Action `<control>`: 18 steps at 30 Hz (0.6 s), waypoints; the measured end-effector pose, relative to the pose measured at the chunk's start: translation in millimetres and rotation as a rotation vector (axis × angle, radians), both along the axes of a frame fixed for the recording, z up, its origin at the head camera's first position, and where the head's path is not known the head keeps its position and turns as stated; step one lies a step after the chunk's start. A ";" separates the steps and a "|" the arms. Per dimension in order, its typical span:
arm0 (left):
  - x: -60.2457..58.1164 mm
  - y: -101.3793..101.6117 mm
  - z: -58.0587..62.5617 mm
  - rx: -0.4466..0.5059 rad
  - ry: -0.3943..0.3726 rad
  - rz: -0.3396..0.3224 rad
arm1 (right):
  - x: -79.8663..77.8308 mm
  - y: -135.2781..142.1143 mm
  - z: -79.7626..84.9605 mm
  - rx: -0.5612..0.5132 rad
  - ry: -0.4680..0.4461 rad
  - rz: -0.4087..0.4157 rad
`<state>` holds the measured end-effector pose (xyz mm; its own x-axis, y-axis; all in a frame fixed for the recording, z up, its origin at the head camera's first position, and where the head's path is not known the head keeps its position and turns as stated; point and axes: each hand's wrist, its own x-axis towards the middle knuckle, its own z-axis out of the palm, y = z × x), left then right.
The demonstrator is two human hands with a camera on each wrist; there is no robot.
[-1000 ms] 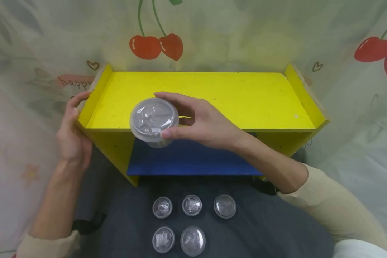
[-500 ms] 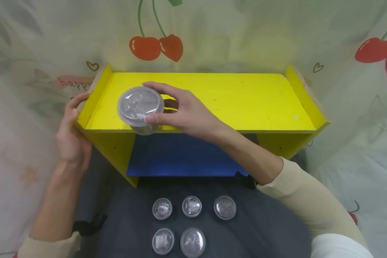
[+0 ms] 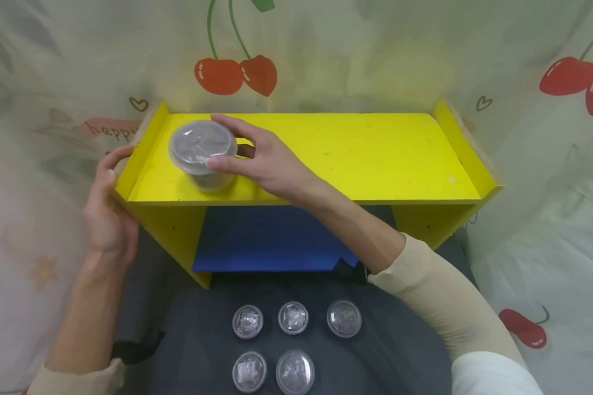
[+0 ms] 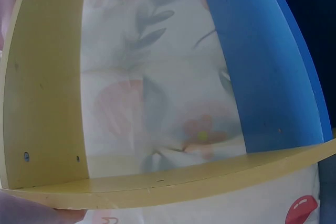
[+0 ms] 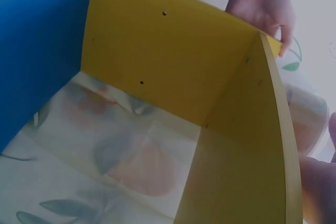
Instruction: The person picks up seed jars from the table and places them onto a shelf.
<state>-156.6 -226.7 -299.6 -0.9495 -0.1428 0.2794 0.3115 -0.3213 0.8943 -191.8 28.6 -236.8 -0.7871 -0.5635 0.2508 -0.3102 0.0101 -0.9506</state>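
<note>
While the right hand (image 3: 272,164) holds it, tub (image 3: 200,151): over the left part of the yellow top (image 3: 365,153) of the shelf (image 3: 420,224); whether it touches that surface, cannot tell.
Tub direction: lid (image 3: 192,140) up, narrower base (image 3: 210,182) down.
Tub axis: runs lid to base, near upright; slight tilt cannot be ruled out.
Right hand: clamped on the tub from its right side; thumb (image 3: 222,164) on the near side of the lid, index finger (image 3: 229,123) on the far side.
Right forearm (image 3: 356,225): crosses the front edge of the top on a diagonal, elbow toward the lower right.
Left hand (image 3: 110,214): clamped on the shelf at its left end, a fingertip at the upper edge of the left lip (image 3: 144,153); wrist below, forearm rising from the lower left.
Hands: apart, with the left lip and the tub between them.
Left edge: a narrow strip of yellow separates tub and left lip in the head view.
Front edge: base appears just inside it.
Right side: yellow surface runs on from the right hand to the right lip (image 3: 464,148).
Back edge: backdrop (image 3: 356,55) rises just behind it.
Lower level: blue board (image 3: 257,247) under the top.
Dark cloth (image 3: 395,362): three tubs (image 3: 293,318) in the row nearer the shelf, two tubs (image 3: 295,372) in the nearer row; all lids up.
</note>
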 end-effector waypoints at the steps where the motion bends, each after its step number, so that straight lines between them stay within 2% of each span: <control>1: 0.2 -0.2 -0.3 0.001 -0.001 -0.003 | -0.7 -1.0 -0.4 0.008 -0.003 -0.003; 18: 0.9 1.7 -4.1 0.069 0.046 -0.045 | 1.0 -4.3 -4.0 0.017 -0.071 -0.045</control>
